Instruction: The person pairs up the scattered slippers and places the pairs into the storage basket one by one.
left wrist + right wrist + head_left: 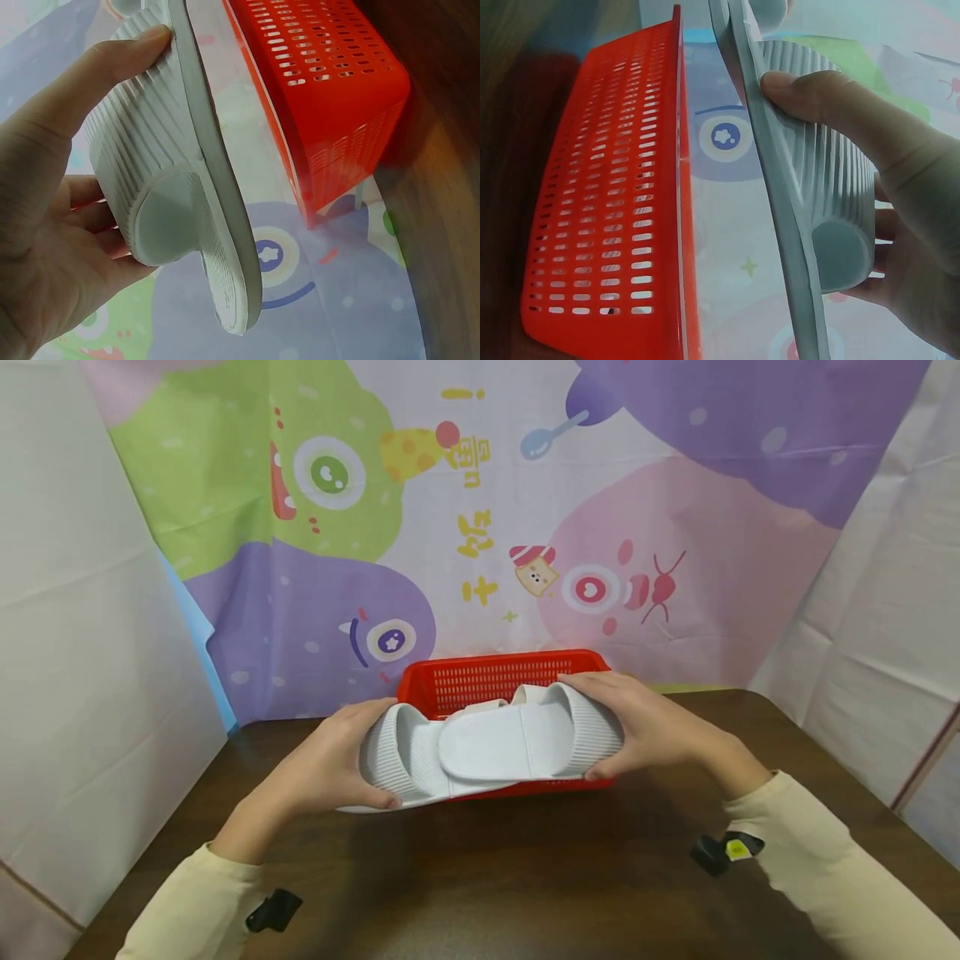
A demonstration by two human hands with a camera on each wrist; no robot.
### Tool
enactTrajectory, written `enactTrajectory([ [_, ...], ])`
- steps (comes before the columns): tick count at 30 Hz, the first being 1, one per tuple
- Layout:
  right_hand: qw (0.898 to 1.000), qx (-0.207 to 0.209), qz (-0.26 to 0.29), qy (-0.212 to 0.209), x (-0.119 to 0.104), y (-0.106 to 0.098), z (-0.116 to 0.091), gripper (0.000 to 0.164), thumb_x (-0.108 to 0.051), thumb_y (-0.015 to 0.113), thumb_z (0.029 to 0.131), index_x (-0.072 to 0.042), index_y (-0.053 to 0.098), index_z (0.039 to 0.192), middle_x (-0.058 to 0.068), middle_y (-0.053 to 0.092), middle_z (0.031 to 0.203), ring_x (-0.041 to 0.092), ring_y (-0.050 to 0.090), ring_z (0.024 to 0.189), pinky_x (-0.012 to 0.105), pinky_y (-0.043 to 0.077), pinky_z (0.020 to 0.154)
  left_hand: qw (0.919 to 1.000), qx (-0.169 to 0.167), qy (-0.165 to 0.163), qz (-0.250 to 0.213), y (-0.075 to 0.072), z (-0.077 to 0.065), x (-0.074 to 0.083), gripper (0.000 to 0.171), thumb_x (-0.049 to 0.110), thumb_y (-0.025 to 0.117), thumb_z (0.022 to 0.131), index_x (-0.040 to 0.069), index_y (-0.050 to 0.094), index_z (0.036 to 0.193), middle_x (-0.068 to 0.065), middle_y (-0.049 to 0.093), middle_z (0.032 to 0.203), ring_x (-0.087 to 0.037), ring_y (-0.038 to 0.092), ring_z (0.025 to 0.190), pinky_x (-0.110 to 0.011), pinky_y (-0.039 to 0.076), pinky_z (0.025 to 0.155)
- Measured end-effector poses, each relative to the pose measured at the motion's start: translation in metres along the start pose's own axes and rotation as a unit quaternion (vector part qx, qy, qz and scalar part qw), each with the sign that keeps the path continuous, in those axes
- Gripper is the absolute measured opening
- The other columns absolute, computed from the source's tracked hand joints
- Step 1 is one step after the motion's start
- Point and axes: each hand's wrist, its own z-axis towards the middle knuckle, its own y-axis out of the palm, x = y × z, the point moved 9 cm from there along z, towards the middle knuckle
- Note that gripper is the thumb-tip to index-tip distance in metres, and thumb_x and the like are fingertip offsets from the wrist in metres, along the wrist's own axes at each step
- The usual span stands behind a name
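Two light grey slide slippers overlap sole to sole end in front of the basket, toes pointing to opposite sides. My left hand (pixel 330 760) grips the left slipper (pixel 423 760) by its ribbed strap, thumb at the sole's edge. Around the ribbed strap of the right slipper (pixel 487 747) my right hand (pixel 648 722) holds on, its thumb also against the sole edge in the right wrist view. The right slipper's heel end lies over the left one's footbed. Both are off the table, close to the red basket (pixel 495 664).
The red perforated basket stands on a dark brown table (pixel 525 877) against a cartoon-printed cloth (pixel 480 527). Pale strap-like pieces (pixel 528 693) show inside the basket, mostly hidden by the slippers. White cloth walls (pixel 82 610) close off both sides.
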Motion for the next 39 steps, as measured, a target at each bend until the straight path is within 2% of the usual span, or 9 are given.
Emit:
enactTrajectory([
  [14,1.0,0.008,0.006,-0.004,-0.001,0.004,0.003,0.102,-0.041,0.088,0.059,-0.013,0.041,0.145,0.006,0.051,0.14,0.024,0.047,0.123,0.053,0.042,0.102,1.0,-0.002,-0.008,0.001,0.002,0.002,0.002,0.099,0.028,0.091,0.056,0.003,0.043,0.139,-0.016,0.053,0.136,-0.031,0.053,0.115,-0.052,0.052,0.093],
  [20,1.0,0.005,0.01,0.001,-0.002,0.008,0.005,0.103,-0.042,0.088,0.058,-0.014,0.04,0.145,0.005,0.05,0.14,0.023,0.046,0.124,0.053,0.046,0.1,0.9999,-0.006,-0.009,-0.004,0.005,0.003,0.001,0.097,0.028,0.091,0.056,0.004,0.044,0.138,-0.014,0.054,0.135,-0.03,0.053,0.113,-0.051,0.053,0.091],
  [27,1.0,0.006,0.013,0.001,-0.003,0.01,0.007,0.103,-0.039,0.089,0.057,-0.014,0.041,0.145,0.005,0.051,0.138,0.022,0.047,0.122,0.048,0.051,0.095,0.9999,-0.01,-0.009,0.001,0.007,0.004,0.003,0.1,0.029,0.09,0.056,0.001,0.042,0.139,-0.017,0.052,0.138,-0.033,0.052,0.119,-0.053,0.049,0.097],
  [39,0.999,-0.005,0.021,0.025,-0.006,0.014,0.01,0.103,-0.042,0.088,0.059,-0.018,0.039,0.146,0.004,0.049,0.14,0.022,0.045,0.125,0.049,0.05,0.097,1.0,-0.001,-0.001,0.0,0.007,0.006,0.006,0.1,0.029,0.092,0.054,0.002,0.044,0.138,-0.016,0.054,0.136,-0.033,0.052,0.119,-0.052,0.048,0.099],
])
